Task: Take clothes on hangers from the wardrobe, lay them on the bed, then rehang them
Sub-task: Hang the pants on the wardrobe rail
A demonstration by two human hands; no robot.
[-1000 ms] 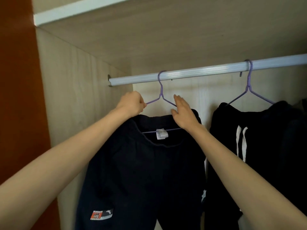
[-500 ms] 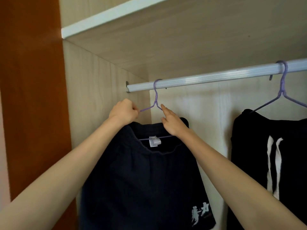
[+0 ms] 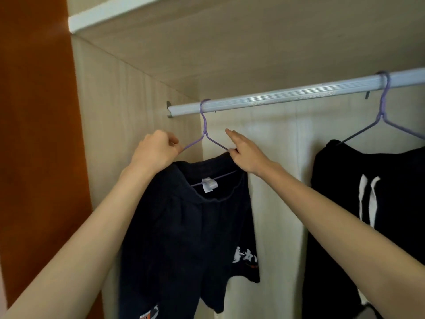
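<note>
Sliding the thin purple wire hanger (image 3: 204,125) leftward along the pale ribbed metal rail (image 3: 287,97), to judge by a hook now much nearer the rail's wall socket than a second ago, and by a wider bare stretch of rail toward the second purple wire hanger (image 3: 383,111) and its black garment with white drawstrings (image 3: 345,180). Pinches the hanger's left arm in the curled fingers (image 3: 171,141) of the left hand (image 3: 156,150), just as before. Has changed the hold of the right hand (image 3: 247,156): no longer laid flat over the hanger's shoulder, but curled onto the wire's right arm where it meets the waistband, with one straight index finger (image 3: 232,134) pointing toward the back wall. Carries the dark navy shorts with a small white label (image 3: 184,226) on that hanger, hooked over the rail inside the wardrobe, close beside the light wooden side wall (image 3: 128,100) and well apart from the black garment. Shows no bed anywhere. Suggests a garment being parked at the far left end of the rail, with the hook fully over it and no lift begun. Fits the rehanging stage best, with room opened for more hangers. Cannot rule out, from this alone, a first shuffle before taking the shorts down.
</note>
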